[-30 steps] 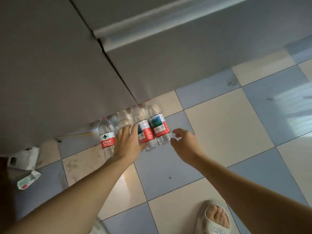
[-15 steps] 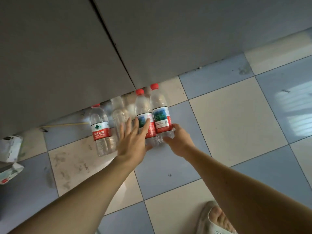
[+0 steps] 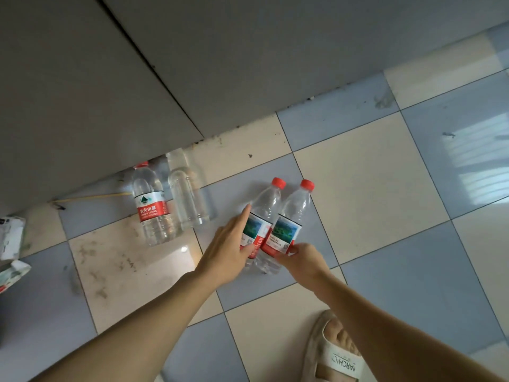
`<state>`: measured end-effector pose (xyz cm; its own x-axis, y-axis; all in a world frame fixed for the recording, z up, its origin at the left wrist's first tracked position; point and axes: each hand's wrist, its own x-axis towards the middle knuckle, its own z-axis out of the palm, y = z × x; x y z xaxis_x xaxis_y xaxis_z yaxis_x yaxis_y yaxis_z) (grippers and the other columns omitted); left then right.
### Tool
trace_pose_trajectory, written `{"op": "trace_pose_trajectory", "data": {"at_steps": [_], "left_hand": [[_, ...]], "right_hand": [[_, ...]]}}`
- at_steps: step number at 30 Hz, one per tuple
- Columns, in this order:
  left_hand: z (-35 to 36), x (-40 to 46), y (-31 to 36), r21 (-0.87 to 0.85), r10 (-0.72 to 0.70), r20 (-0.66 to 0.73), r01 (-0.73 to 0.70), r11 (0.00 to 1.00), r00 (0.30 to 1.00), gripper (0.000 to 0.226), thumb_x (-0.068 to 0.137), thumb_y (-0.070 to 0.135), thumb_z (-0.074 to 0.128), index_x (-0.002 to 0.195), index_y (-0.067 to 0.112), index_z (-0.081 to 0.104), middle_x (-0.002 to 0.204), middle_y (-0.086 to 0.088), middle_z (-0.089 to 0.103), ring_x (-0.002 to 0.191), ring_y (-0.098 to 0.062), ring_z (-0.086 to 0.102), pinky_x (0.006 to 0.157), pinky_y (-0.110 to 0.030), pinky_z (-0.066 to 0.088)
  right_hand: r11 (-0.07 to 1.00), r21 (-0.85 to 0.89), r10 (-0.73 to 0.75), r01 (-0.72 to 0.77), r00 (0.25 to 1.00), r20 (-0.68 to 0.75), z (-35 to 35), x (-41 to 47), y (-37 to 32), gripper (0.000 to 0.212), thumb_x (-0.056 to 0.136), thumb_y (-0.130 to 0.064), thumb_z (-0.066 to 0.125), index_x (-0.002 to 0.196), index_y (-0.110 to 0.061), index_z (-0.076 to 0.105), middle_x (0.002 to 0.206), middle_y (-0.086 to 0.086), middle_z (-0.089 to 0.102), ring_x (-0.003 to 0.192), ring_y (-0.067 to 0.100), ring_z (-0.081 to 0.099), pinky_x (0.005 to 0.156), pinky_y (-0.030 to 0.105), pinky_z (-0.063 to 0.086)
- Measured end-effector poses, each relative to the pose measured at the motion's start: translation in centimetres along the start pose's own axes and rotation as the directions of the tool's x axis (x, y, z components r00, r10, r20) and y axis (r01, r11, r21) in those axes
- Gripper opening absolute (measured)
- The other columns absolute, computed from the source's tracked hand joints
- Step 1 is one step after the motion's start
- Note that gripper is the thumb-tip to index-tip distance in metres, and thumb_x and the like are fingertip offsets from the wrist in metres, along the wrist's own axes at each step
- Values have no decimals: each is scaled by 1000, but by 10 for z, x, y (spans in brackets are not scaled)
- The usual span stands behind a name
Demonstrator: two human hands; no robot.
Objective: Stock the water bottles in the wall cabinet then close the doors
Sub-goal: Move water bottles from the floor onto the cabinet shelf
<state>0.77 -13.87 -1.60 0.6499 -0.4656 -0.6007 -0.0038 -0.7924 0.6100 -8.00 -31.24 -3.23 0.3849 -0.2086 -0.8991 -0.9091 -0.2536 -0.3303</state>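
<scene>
Two clear water bottles with red caps and blue-and-red labels lean side by side over the tiled floor. My left hand (image 3: 228,249) holds the left bottle (image 3: 265,202), thumb across its label and index finger straight along its side. My right hand (image 3: 305,260) grips the lower part of the right bottle (image 3: 296,208). Two more bottles stand by the foot of the grey panels: a red-labelled bottle (image 3: 150,208) and a clear bottle without a label (image 3: 187,197). Whether the two held bottles touch the floor cannot be told.
Grey flat panels (image 3: 248,51) with a dark seam fill the top of the view. Torn white cartons (image 3: 11,238) lie at the far left. A foot in a beige sandal (image 3: 338,351) stands at the bottom right on the blue and cream tiles.
Both hands have closed on the two blue-labelled bottles and drawn them right, away from the other two bottles. The view has tilted further down.
</scene>
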Motion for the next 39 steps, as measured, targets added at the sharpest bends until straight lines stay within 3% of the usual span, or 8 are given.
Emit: {"op": "trace_pose_trajectory", "data": {"at_steps": [4, 8, 16, 21, 26, 31, 35, 39], "left_hand": [[-4, 22, -5, -127, -87, -73, 78, 989, 993, 75, 94, 30, 69, 156, 38, 27, 136, 5, 46, 118, -12, 57, 94, -28, 51], [-4, 49, -2, -129, -178, -99, 165, 978, 979, 72, 92, 36, 71, 153, 27, 35, 140, -1, 47, 125, -19, 55, 99, -34, 50], [-7, 78, 17, -182, -152, -69, 137, 974, 986, 70, 76, 38, 87, 136, 19, 56, 124, -1, 66, 106, -17, 63, 80, -28, 50], [-16, 70, 26, -211, -139, -99, 116, 971, 985, 65, 74, 30, 89, 130, 22, 58, 120, -5, 61, 107, -22, 63, 93, -44, 56], [-38, 59, 49, -256, -137, -226, 77, 964, 964, 73, 71, 29, 89, 135, 30, 53, 127, 1, 51, 113, -19, 56, 95, -35, 52], [-50, 55, 78, -254, 3, -394, -112, 961, 919, 58, 58, 15, 93, 102, 36, 62, 112, -2, 52, 92, 4, 57, 75, -4, 41], [-40, 53, 82, -211, 111, -520, -254, 944, 847, 64, 55, 11, 97, 109, 20, 65, 112, -1, 51, 97, 11, 55, 85, -7, 42], [-26, 50, 79, -118, 194, -553, -307, 944, 810, 63, 58, 10, 95, 110, 21, 60, 112, 4, 46, 99, 13, 52, 84, -3, 38]], "right_hand": [[1000, 22, -6, 8, 995, -104, -18, 13, -9, 43, 92, -44, 65, 123, -14, 65, 90, -6, 68, 76, 6, 63, 57, 23, 47], [982, 169, -57, 88, 982, -182, -37, 33, -32, 72, 91, -46, 69, 147, -16, 37, 105, -3, 66, 83, 11, 64, 62, 26, 50], [917, 391, -43, 76, 995, -92, -41, 58, -53, 50, 84, -31, 81, 118, -26, 45, 103, -2, 62, 88, 16, 66, 74, 38, 60], [830, 547, -53, 107, 992, -114, -52, 34, -48, 60, 82, -20, 84, 121, -29, 40, 98, -11, 56, 83, 11, 63, 66, 30, 55], [871, 338, -257, 357, 917, -305, -77, -6, -60, 66, 73, -19, 89, 121, -35, 45, 115, -8, 59, 104, 17, 63, 80, 34, 57], [855, -8, -439, 518, 717, -541, -100, -25, -80, 63, 68, -26, 90, 109, -35, 44, 108, -8, 54, 89, 7, 53, 70, 21, 42], [824, -106, -510, 557, 646, -567, -102, -21, -84, 59, 70, -25, 89, 103, -33, 42, 104, -10, 49, 82, 7, 50, 64, 12, 36], [809, -145, -538, 569, 617, -574, -91, -15, -68, 54, 70, -14, 88, 108, -19, 49, 107, -6, 48, 90, 18, 52, 65, 21, 33]]}}
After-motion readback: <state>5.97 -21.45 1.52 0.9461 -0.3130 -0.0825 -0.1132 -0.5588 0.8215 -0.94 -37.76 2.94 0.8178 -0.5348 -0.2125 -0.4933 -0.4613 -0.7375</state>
